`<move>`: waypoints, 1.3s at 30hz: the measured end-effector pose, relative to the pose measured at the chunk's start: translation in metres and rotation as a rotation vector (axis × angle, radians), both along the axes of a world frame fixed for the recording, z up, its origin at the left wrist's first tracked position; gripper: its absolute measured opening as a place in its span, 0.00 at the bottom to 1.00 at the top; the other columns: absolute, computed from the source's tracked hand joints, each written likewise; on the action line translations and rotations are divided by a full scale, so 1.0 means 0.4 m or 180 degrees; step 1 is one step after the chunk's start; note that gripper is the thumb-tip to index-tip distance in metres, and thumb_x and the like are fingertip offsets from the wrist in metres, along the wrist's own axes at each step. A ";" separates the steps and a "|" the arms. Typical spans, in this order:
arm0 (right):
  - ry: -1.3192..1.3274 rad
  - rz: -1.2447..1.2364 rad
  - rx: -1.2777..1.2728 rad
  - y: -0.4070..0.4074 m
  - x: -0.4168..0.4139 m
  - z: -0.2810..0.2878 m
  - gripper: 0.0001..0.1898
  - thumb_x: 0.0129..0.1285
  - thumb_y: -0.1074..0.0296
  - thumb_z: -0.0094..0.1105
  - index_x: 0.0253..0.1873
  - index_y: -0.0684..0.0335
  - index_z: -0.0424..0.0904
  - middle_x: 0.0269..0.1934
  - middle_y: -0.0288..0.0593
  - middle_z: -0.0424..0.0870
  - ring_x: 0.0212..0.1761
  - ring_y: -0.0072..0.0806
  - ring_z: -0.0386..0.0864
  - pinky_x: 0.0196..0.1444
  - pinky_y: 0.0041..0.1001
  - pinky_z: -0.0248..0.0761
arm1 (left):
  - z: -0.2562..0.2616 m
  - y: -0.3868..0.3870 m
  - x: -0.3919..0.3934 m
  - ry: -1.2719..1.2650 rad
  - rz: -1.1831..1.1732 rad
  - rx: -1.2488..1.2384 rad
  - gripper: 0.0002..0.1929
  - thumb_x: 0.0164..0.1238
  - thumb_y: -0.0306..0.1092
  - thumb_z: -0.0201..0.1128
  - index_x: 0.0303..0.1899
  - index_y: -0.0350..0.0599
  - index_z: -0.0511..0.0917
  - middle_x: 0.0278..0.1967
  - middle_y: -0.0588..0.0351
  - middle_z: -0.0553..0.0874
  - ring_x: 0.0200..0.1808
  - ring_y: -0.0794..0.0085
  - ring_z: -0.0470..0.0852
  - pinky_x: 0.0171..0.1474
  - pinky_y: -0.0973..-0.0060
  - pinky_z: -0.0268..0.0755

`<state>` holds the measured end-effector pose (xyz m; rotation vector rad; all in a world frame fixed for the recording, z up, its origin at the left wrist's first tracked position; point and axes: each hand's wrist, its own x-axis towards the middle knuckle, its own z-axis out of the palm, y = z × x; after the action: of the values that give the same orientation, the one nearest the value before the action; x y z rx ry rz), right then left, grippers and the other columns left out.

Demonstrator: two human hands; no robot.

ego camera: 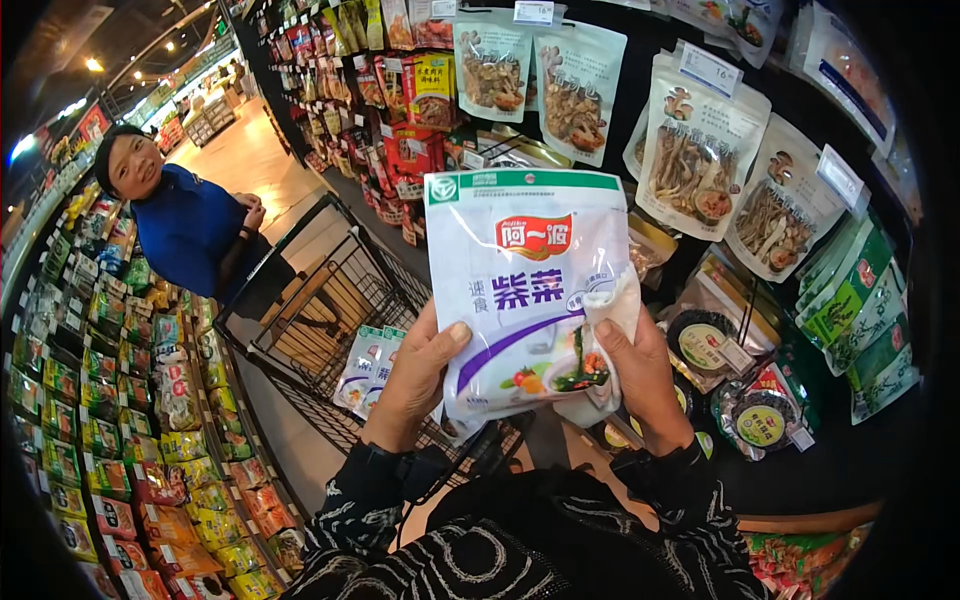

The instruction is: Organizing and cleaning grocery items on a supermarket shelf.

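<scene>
Both of my hands hold up a white plastic food packet (525, 300) with a green top band, purple lettering and a picture of a bowl of soup. My left hand (420, 367) grips its lower left edge, thumb on the front. On the right side, my right hand (641, 367) pinches the packet together with a crumpled white cloth or tissue (626, 307). Below and left of the packet, similar white packets (367, 367) lie in a black wire shopping cart (322, 277), near a brown cardboard box (311, 300).
A person in a blue top (187, 225) stands beyond the cart. Bags of dried mushrooms (701, 157) hang on the dark rack at right, above round dark packaged goods (761, 424). Shelves of small packets (105, 420) line the left side. A lit aisle floor (262, 157) runs behind.
</scene>
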<state>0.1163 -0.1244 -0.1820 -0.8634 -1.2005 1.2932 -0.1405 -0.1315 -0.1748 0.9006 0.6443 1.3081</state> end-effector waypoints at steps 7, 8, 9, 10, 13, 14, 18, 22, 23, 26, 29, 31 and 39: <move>-0.0526 -0.0267 0.0011 -0.041 0.047 -0.018 0.25 0.78 0.64 0.59 0.73 0.68 0.68 0.62 0.42 0.81 0.61 0.24 0.77 0.64 0.26 0.70 | -0.003 0.031 0.046 -0.0187 -0.0531 -0.0301 0.32 0.74 0.38 0.68 0.72 0.32 0.67 0.63 0.43 0.83 0.61 0.59 0.85 0.66 0.62 0.77; -0.0585 -0.0331 -0.0059 -0.051 0.050 -0.015 0.24 0.78 0.64 0.59 0.71 0.68 0.69 0.62 0.42 0.81 0.60 0.24 0.78 0.64 0.26 0.70 | 0.001 0.027 0.053 -0.0281 -0.0545 -0.0386 0.31 0.74 0.37 0.67 0.72 0.32 0.68 0.62 0.43 0.83 0.61 0.59 0.85 0.65 0.62 0.78; -0.0435 -0.0387 -0.0083 -0.059 0.053 -0.005 0.23 0.79 0.62 0.58 0.71 0.67 0.70 0.61 0.41 0.81 0.59 0.24 0.78 0.64 0.26 0.71 | -0.014 0.031 0.055 -0.0317 -0.0565 -0.0453 0.28 0.77 0.36 0.65 0.71 0.33 0.68 0.61 0.44 0.84 0.60 0.60 0.86 0.64 0.62 0.80; -0.0423 -0.0414 -0.0072 -0.056 0.070 -0.014 0.23 0.79 0.62 0.58 0.71 0.67 0.70 0.61 0.41 0.81 0.59 0.24 0.78 0.64 0.26 0.71 | -0.021 0.034 0.060 -0.0303 -0.0591 -0.0441 0.28 0.77 0.36 0.65 0.71 0.33 0.68 0.61 0.44 0.84 0.60 0.60 0.86 0.64 0.62 0.80; -0.0218 -0.1103 -0.0114 -0.050 0.126 -0.027 0.25 0.81 0.60 0.55 0.75 0.66 0.67 0.63 0.42 0.81 0.61 0.25 0.78 0.66 0.28 0.70 | -0.059 0.051 0.073 -0.0446 -0.0480 -0.0528 0.26 0.79 0.35 0.62 0.71 0.32 0.69 0.61 0.42 0.84 0.59 0.59 0.87 0.63 0.61 0.82; -0.0337 -0.1224 0.0065 -0.045 0.153 -0.021 0.25 0.81 0.60 0.54 0.75 0.67 0.66 0.64 0.44 0.80 0.63 0.27 0.77 0.68 0.29 0.69 | -0.056 0.055 0.079 -0.0439 -0.0526 -0.0529 0.26 0.79 0.35 0.62 0.71 0.32 0.69 0.61 0.42 0.84 0.59 0.59 0.87 0.63 0.61 0.82; -0.1333 -0.1523 0.0878 -0.061 0.144 0.055 0.27 0.82 0.60 0.52 0.77 0.70 0.63 0.66 0.49 0.78 0.68 0.34 0.76 0.72 0.34 0.66 | -0.053 0.047 0.120 0.0099 -0.0415 -0.0573 0.23 0.80 0.34 0.61 0.69 0.34 0.72 0.61 0.44 0.85 0.59 0.61 0.86 0.62 0.64 0.80; -0.2763 -0.1144 0.2611 -0.046 0.028 0.092 0.33 0.67 0.65 0.64 0.75 0.70 0.68 0.74 0.61 0.68 0.77 0.55 0.66 0.78 0.51 0.56 | -0.067 0.020 0.171 0.0998 -0.0410 0.0101 0.25 0.80 0.38 0.62 0.70 0.36 0.71 0.60 0.49 0.84 0.59 0.67 0.83 0.62 0.70 0.77; -0.2908 -0.0904 0.2751 -0.046 -0.018 0.083 0.34 0.65 0.63 0.66 0.75 0.65 0.69 0.74 0.59 0.69 0.77 0.56 0.66 0.79 0.54 0.54 | -0.146 0.046 0.140 0.2011 -0.0066 0.1994 0.25 0.78 0.37 0.62 0.70 0.35 0.72 0.62 0.49 0.83 0.62 0.62 0.82 0.64 0.64 0.75; -0.3505 -0.0241 0.2785 -0.038 -0.091 0.096 0.33 0.68 0.51 0.64 0.75 0.57 0.71 0.76 0.56 0.66 0.81 0.53 0.60 0.82 0.52 0.48 | -0.191 -0.004 0.148 0.4111 0.1320 0.2932 0.25 0.80 0.37 0.58 0.71 0.36 0.72 0.62 0.49 0.82 0.63 0.66 0.79 0.65 0.68 0.72; -0.3628 -0.0638 0.2855 0.045 -0.078 0.050 0.30 0.74 0.50 0.58 0.74 0.61 0.71 0.75 0.57 0.69 0.80 0.53 0.61 0.82 0.50 0.48 | -0.098 -0.004 0.120 0.2349 -0.1062 -0.0460 0.25 0.82 0.39 0.56 0.73 0.36 0.71 0.60 0.52 0.82 0.61 0.72 0.77 0.64 0.74 0.69; -0.3632 -0.0779 0.2711 0.079 -0.048 0.041 0.28 0.74 0.52 0.57 0.71 0.64 0.73 0.73 0.57 0.70 0.78 0.53 0.64 0.81 0.50 0.50 | -0.097 -0.022 0.145 0.1722 -0.0608 -0.0243 0.24 0.81 0.34 0.56 0.72 0.35 0.70 0.60 0.52 0.82 0.58 0.74 0.79 0.62 0.74 0.71; -0.2563 -0.0766 0.1615 0.044 0.007 -0.038 0.27 0.76 0.59 0.55 0.73 0.69 0.69 0.71 0.61 0.70 0.75 0.55 0.66 0.78 0.42 0.57 | -0.054 -0.007 0.093 0.0265 0.0147 -0.0257 0.26 0.84 0.36 0.54 0.76 0.36 0.63 0.65 0.47 0.80 0.64 0.65 0.81 0.68 0.65 0.75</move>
<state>0.1192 -0.1069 -0.1973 -1.1336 -1.8683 0.3804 -0.1032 -0.1344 -0.1963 0.8822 0.7815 1.2817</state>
